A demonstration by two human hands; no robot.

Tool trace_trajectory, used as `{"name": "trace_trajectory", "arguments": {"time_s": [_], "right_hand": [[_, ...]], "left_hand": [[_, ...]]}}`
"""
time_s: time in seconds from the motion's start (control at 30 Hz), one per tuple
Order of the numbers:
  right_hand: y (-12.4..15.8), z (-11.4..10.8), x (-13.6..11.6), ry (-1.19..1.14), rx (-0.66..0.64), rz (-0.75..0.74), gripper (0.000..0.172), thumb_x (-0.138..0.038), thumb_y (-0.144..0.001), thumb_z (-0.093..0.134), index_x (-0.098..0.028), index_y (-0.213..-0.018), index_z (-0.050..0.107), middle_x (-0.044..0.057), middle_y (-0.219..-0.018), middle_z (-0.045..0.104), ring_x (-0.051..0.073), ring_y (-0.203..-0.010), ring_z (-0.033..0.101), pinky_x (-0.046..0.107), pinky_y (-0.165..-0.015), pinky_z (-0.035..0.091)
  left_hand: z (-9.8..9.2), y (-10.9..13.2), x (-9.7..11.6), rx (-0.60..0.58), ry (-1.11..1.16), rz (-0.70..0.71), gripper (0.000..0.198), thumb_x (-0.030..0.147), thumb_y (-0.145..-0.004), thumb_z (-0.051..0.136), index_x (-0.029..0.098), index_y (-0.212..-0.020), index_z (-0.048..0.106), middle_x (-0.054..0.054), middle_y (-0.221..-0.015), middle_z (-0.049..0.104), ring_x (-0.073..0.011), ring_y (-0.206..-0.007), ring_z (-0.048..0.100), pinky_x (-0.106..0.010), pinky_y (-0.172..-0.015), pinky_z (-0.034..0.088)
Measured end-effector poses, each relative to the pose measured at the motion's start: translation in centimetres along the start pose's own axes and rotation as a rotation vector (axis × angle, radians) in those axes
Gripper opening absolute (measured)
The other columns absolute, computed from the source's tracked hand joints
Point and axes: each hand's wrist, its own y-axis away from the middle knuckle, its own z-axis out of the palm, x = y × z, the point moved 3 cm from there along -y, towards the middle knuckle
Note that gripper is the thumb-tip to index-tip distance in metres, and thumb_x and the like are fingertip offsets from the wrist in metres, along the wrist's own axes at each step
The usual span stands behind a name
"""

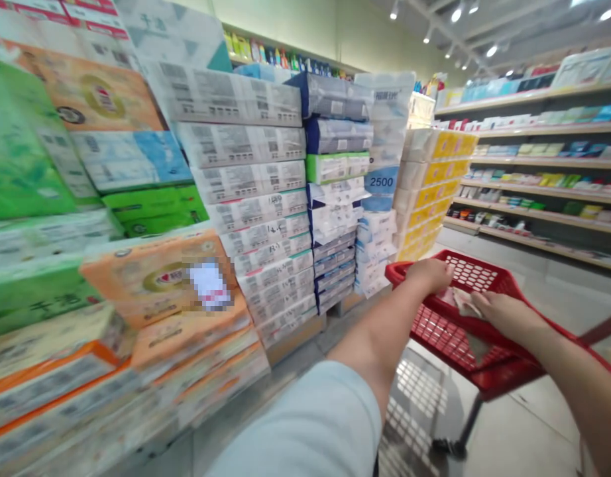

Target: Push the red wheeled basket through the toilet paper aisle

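A red plastic shopping cart point(499, 377) with latticed walls stands ahead of me on the right. Both of my arms reach out to its near bar. My left hand point(431, 275) is closed around the bar near its left end. Farther right, my right hand point(507, 313) is closed on a beige and pinkish cloth point(465, 303) that lies over the bar. Part of the cloth hangs down below the bar in front of the lattice. The fingertips of both hands are partly hidden and slightly blurred.
Stacked tissue packs point(256, 179) rise along my left, with orange packs point(156, 278) nearest. A yellow-sided stack point(427, 192) stands farther on. Stocked shelves point(544, 159) line the far right. Tiled floor point(529, 430) lies around the cart. A caster point(449, 448) shows beneath it.
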Motion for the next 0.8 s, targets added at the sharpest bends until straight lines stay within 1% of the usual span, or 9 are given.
{"name": "trace_trajectory", "arguments": {"time_s": [0.07, 0.2, 0.27, 0.4, 0.47, 0.53, 0.6, 0.67, 0.8], "right_hand": [[0.1, -0.2, -0.1, -0.184, -0.131, 0.028, 0.009, -0.021, -0.081, 0.057, -0.019, -0.079, 0.065, 0.018, -0.088, 0.067, 0.022, -0.080, 0.064, 0.033, -0.077, 0.044], [1.1, -0.6, -0.4, -0.892, -0.329, 0.316, 0.039, -0.052, -0.086, 0.047, -0.020, -0.090, 0.068, 0.015, -0.092, 0.070, 0.024, -0.080, 0.066, 0.034, -0.074, 0.050], [1.5, -1.1, -1.2, -1.020, -0.371, 0.336, 0.046, -0.059, -0.081, 0.050, -0.019, -0.097, 0.067, 0.012, -0.092, 0.070, 0.024, -0.078, 0.066, 0.034, -0.071, 0.051], [1.9, -3.0, -3.0, -0.501, -0.108, 0.211, 0.039, -0.050, -0.087, 0.047, -0.017, -0.085, 0.067, 0.009, -0.085, 0.069, 0.020, -0.077, 0.063, 0.028, -0.072, 0.047], [2.3, -3.7, -4.1, -0.242, 0.097, 0.081, 0.033, -0.040, -0.091, 0.043, -0.017, -0.094, 0.066, 0.009, -0.092, 0.068, 0.019, -0.084, 0.062, 0.027, -0.077, 0.044], [3.0, -3.9, -5.1, -0.093, 0.213, -0.070, 0.029, -0.032, -0.093, 0.040, -0.016, -0.097, 0.064, 0.009, -0.097, 0.066, 0.018, -0.090, 0.060, 0.026, -0.081, 0.042], [3.5, -3.8, -5.5, -0.033, 0.242, -0.158, 0.027, -0.029, -0.094, 0.039, -0.016, -0.094, 0.063, 0.009, -0.095, 0.066, 0.017, -0.091, 0.059, 0.026, -0.083, 0.041], [3.6, -3.9, -5.1, -0.046, 0.240, -0.148, 0.026, -0.030, -0.094, 0.041, -0.017, -0.096, 0.063, 0.008, -0.097, 0.066, 0.016, -0.091, 0.058, 0.024, -0.083, 0.040], [3.0, -4.0, -3.5, -0.049, 0.103, 0.147, 0.034, -0.036, -0.095, 0.035, -0.018, -0.091, 0.065, 0.007, -0.090, 0.068, 0.016, -0.080, 0.061, 0.023, -0.068, 0.040]], "left_hand": [[-0.1, 0.0, -0.4, 0.006, 0.006, 0.005, 0.046, 0.038, -0.093, 0.028, 0.019, -0.103, 0.068, -0.010, -0.111, 0.067, -0.0225, -0.102, 0.061, -0.032, -0.086, 0.046], [-0.2, -0.3, -1.2, 0.022, -0.008, 0.010, 0.045, 0.037, -0.093, 0.028, 0.017, -0.099, 0.069, -0.011, -0.109, 0.068, -0.0219, -0.100, 0.061, -0.031, -0.086, 0.045], [-0.2, -0.5, -1.3, 0.042, -0.023, 0.013, 0.046, 0.037, -0.093, 0.028, 0.018, -0.097, 0.070, -0.010, -0.106, 0.069, -0.0209, -0.099, 0.062, -0.029, -0.085, 0.045], [-0.4, -0.9, -1.5, 0.099, -0.053, 0.026, 0.047, 0.035, -0.094, 0.027, 0.017, -0.096, 0.070, -0.009, -0.101, 0.070, -0.0195, -0.095, 0.063, -0.028, -0.085, 0.045], [-0.3, -1.3, -1.7, 0.097, -0.048, 0.015, 0.047, 0.035, -0.093, 0.027, 0.017, -0.094, 0.071, -0.009, -0.099, 0.071, -0.0188, -0.092, 0.063, -0.027, -0.083, 0.045], [-0.1, -1.7, -1.9, 0.112, -0.050, 0.021, 0.048, 0.036, -0.093, 0.028, 0.016, -0.092, 0.071, -0.009, -0.096, 0.071, -0.0194, -0.091, 0.063, -0.027, -0.081, 0.045], [0.0, -2.0, -1.9, 0.131, -0.056, 0.030, 0.047, 0.035, -0.092, 0.029, 0.016, -0.091, 0.072, -0.008, -0.094, 0.071, -0.0192, -0.090, 0.063, -0.026, -0.081, 0.044], [0.3, -2.1, -1.8, 0.139, -0.054, 0.032, 0.046, 0.035, -0.092, 0.030, 0.017, -0.090, 0.072, -0.008, -0.093, 0.072, -0.0189, -0.089, 0.064, -0.026, -0.081, 0.044], [0.5, -1.9, -1.4, 0.137, -0.045, 0.038, 0.045, 0.035, -0.092, 0.031, 0.018, -0.089, 0.072, -0.007, -0.093, 0.072, -0.0182, -0.088, 0.064, -0.025, -0.079, 0.044]]}}
